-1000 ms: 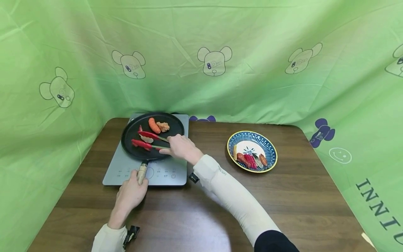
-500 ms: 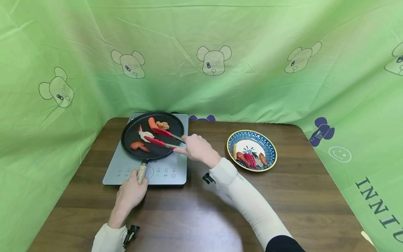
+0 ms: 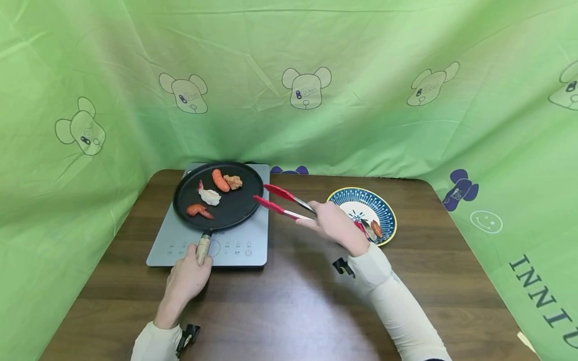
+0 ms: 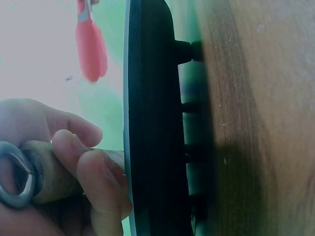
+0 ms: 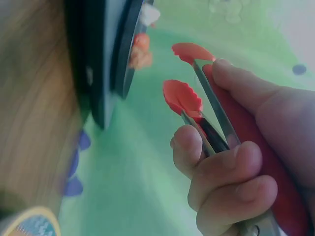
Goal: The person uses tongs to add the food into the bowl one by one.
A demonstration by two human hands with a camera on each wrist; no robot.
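My left hand (image 3: 189, 273) grips the wooden handle (image 3: 203, 248) of a round black frying pan (image 3: 239, 213). A metal ring on the handle's end shows in the left wrist view. In the pan lie a sausage (image 3: 220, 180), a brown fried piece (image 3: 233, 181), a shrimp (image 3: 209, 196) and a reddish-brown chicken wing (image 3: 199, 210). My right hand (image 3: 336, 224) holds red-tipped tongs (image 5: 216, 120), fingers curled round both arms. The tongs' tips stand apart with nothing between them, just right of the pan. Part of the blue-patterned plate (image 3: 385, 210) is hidden behind my right hand.
The pan sits on a grey induction cooktop (image 3: 246, 258) at the left of the wooden table (image 3: 280, 311). Several food pieces, including a brown one (image 3: 377, 228), lie on the plate at right. Green printed cloth (image 3: 253, 125) hangs behind and along the sides.
The tongs let go of the chicken wing, which now lies in the pan. My right hand has moved right with the open tongs, toward the plate. My left hand stays on the handle.
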